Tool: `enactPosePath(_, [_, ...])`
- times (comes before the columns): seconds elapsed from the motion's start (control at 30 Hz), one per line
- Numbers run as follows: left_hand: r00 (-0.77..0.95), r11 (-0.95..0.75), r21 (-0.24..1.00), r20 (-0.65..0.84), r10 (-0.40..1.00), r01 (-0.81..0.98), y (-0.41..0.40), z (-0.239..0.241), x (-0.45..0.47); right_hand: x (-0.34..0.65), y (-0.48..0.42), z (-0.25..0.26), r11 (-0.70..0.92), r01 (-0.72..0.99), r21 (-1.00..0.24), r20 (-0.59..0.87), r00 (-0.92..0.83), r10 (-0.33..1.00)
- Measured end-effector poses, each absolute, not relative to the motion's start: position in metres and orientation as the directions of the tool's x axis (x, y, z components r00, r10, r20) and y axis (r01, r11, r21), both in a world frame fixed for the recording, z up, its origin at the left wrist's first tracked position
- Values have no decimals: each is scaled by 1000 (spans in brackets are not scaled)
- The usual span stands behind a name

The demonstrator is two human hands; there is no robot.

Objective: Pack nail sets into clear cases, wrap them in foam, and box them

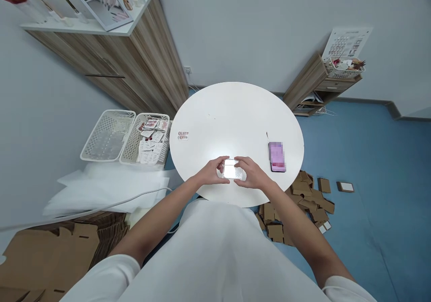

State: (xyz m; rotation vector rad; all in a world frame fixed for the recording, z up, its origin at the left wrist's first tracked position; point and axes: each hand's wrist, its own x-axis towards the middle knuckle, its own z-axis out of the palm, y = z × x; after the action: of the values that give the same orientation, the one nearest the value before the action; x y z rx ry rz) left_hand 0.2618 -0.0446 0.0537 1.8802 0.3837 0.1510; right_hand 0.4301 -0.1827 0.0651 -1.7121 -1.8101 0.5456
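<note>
A small clear plastic case (pixel 232 171) sits between both my hands above the near edge of the round white table (pixel 235 113). My left hand (pixel 213 172) grips its left side with curled fingers. My right hand (pixel 249 173) holds its right side, thumb on top. A small card of pink press-on nails (pixel 182 135) lies on the table's left part, apart from my hands. A phone (pixel 277 157) lies face up to the right of my right hand.
Two white plastic baskets (pixel 108 135) stand left of the table, one holding several nail cards (pixel 151 140). Small brown cardboard boxes (pixel 303 201) are piled on the blue floor at the right. Flat cardboard (pixel 50 252) lies at lower left. Wooden cabinets stand against the walls.
</note>
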Motion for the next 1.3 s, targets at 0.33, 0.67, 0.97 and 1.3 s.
enactPosePath(0.33, [937,-206,965,-86,339,164,-37,55,267,434,-176,69,34,748,-663,58,6,998])
enactPosePath(0.67, [929,130,983,-168,329,131,-41,51,271,440,-164,65,30,791,-610,41,-7,999])
enactPosePath(0.97, [911,353,932,-218,349,88,-51,53,275,439,-162,51,109,743,-660,185,20,982])
enactPosePath(1.3, [912,354,933,-203,357,69,-50,55,275,437,-156,47,153,741,-654,276,45,960])
